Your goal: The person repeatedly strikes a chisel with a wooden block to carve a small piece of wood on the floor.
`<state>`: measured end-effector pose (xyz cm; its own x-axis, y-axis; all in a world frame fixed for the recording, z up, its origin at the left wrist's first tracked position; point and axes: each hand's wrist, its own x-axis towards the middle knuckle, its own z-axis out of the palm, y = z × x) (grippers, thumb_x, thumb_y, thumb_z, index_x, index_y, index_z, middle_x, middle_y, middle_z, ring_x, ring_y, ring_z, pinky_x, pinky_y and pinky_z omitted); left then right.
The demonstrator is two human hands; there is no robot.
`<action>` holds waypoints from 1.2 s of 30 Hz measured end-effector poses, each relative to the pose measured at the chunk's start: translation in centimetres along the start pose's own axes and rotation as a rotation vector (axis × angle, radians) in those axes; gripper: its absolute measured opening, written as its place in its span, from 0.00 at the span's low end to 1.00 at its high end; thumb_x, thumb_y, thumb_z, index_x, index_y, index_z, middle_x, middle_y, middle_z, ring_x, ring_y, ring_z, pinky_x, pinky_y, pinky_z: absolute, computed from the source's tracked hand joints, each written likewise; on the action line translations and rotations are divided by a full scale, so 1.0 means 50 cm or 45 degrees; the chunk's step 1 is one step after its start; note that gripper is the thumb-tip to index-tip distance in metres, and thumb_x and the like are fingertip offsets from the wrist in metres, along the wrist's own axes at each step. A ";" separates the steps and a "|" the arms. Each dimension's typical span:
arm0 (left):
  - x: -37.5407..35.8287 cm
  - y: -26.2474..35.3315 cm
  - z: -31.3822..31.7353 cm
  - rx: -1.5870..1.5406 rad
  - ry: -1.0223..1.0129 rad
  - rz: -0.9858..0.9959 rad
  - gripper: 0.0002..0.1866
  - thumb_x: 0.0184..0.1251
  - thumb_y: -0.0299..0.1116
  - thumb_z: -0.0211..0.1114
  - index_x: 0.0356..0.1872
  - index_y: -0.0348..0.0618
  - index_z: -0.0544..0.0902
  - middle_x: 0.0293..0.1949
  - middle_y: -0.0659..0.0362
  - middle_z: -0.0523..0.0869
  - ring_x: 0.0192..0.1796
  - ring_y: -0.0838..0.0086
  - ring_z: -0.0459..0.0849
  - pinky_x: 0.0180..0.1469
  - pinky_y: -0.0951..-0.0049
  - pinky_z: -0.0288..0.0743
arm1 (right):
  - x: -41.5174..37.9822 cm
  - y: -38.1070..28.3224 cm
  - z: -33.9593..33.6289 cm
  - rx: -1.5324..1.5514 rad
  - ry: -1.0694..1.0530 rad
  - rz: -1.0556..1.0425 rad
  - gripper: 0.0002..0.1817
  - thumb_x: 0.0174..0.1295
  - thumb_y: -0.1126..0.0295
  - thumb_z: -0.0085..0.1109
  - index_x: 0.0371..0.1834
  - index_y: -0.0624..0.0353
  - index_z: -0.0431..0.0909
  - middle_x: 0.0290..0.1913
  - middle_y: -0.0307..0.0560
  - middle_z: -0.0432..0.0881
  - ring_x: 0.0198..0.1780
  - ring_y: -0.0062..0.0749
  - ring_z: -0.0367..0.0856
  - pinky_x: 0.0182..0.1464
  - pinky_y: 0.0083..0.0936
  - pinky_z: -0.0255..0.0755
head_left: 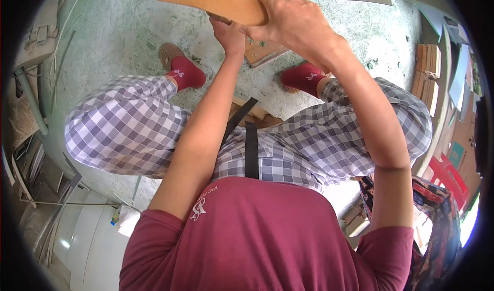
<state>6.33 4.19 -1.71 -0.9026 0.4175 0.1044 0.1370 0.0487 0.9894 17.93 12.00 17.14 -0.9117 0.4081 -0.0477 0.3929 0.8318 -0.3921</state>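
A flat, light-brown wooden piece [213,1] is held up at the top of the view, tilted, its left end near the frame's edge. My right hand [294,21] is closed around its right end, thumb below and fingers over the top. My left hand [230,38] is just under the wood, with its fingers mostly hidden behind it. A small dark edge [219,18] shows between the left hand and the wood; I cannot tell what it belongs to. Below the hands, a brown wooden board [263,53] with small green bits on it lies on the floor between my feet.
The floor [118,29] is pale green and worn. Wooden blocks [428,59] are stacked at the right, with a red plastic stool [448,180] and a patterned cloth [437,214] nearer. Thin strips and scraps [33,173] crowd the left side.
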 end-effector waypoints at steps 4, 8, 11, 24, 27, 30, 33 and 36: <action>-0.023 0.055 0.037 0.183 0.412 0.059 0.26 0.58 0.31 0.68 0.54 0.36 0.67 0.49 0.57 0.78 0.51 0.69 0.78 0.56 0.72 0.70 | -0.002 -0.006 0.026 0.170 0.259 -0.159 0.35 0.52 0.47 0.60 0.61 0.51 0.66 0.31 0.55 0.83 0.35 0.48 0.85 0.41 0.41 0.79; 0.001 -0.022 0.014 -0.158 0.102 -0.089 0.26 0.58 0.31 0.68 0.54 0.35 0.66 0.47 0.56 0.78 0.49 0.68 0.79 0.54 0.70 0.71 | -0.002 0.043 0.054 0.066 -0.198 0.165 0.36 0.51 0.48 0.61 0.62 0.52 0.66 0.32 0.55 0.84 0.37 0.47 0.85 0.43 0.39 0.79; -0.020 -0.011 0.009 -0.106 0.171 -0.157 0.26 0.57 0.27 0.68 0.54 0.35 0.66 0.44 0.56 0.78 0.47 0.70 0.79 0.51 0.72 0.73 | -0.014 0.044 0.041 -0.067 -0.011 0.098 0.40 0.48 0.46 0.63 0.63 0.53 0.66 0.33 0.57 0.84 0.37 0.46 0.86 0.43 0.39 0.80; 0.028 0.022 -0.008 -0.061 -0.134 -0.242 0.14 0.53 0.21 0.65 0.39 0.40 0.71 0.33 0.61 0.79 0.33 0.77 0.78 0.36 0.74 0.73 | -0.039 0.099 -0.033 0.567 0.048 0.415 0.50 0.49 0.41 0.63 0.70 0.62 0.56 0.47 0.68 0.80 0.49 0.53 0.81 0.53 0.38 0.74; 0.008 0.026 0.001 0.113 -0.139 -0.153 0.14 0.52 0.24 0.66 0.39 0.40 0.72 0.34 0.60 0.80 0.35 0.76 0.78 0.40 0.73 0.73 | -0.041 0.098 -0.027 0.566 -0.029 0.478 0.51 0.49 0.40 0.63 0.69 0.62 0.56 0.46 0.68 0.80 0.49 0.54 0.81 0.52 0.38 0.74; 0.000 0.036 0.005 0.185 -0.110 -0.144 0.23 0.47 0.28 0.68 0.46 0.36 0.71 0.36 0.52 0.82 0.39 0.63 0.81 0.47 0.66 0.73 | -0.042 0.098 -0.025 0.505 -0.046 0.433 0.50 0.49 0.40 0.63 0.69 0.61 0.57 0.46 0.68 0.80 0.49 0.54 0.81 0.52 0.39 0.74; -0.001 0.038 0.002 0.158 -0.046 -0.135 0.22 0.48 0.28 0.68 0.45 0.36 0.71 0.36 0.52 0.82 0.39 0.63 0.81 0.47 0.65 0.73 | -0.045 0.102 -0.013 0.478 -0.018 0.407 0.49 0.49 0.41 0.64 0.69 0.60 0.57 0.45 0.69 0.80 0.49 0.55 0.81 0.51 0.39 0.74; 0.002 0.041 -0.004 0.150 0.025 -0.123 0.18 0.53 0.26 0.68 0.42 0.37 0.70 0.35 0.58 0.79 0.36 0.74 0.78 0.42 0.72 0.74 | -0.042 0.102 -0.012 0.434 -0.108 0.456 0.49 0.49 0.41 0.64 0.69 0.60 0.57 0.45 0.68 0.80 0.49 0.54 0.81 0.51 0.40 0.75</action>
<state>6.43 4.13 0.33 -0.9215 0.3882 0.0125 0.0952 0.1944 0.9763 21.91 15.60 15.78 -0.7390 0.6015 -0.3034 0.6342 0.4691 -0.6147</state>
